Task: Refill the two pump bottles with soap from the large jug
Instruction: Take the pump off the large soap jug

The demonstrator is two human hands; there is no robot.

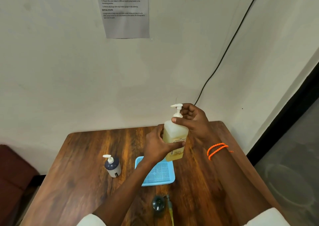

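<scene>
I hold a clear pump bottle [175,136] with yellow soap in it, upright above the table's far right part. My left hand [158,145] grips its body from the left, thumb across the label. My right hand [190,120] is curled round the white pump head [177,109] and collar at the top. A second pump bottle [113,166], dark blue with a white pump, stands alone on the table at the left. A dark round cap-like object with a yellow-green tube [159,206] lies near the front edge. I see no large jug.
A light blue perforated tray [159,174] lies on the wooden table [77,174], under my left forearm. A printed sheet [125,9] hangs on the wall, and a black cable [224,53] runs down it. A dark red seat [12,170] is at the left.
</scene>
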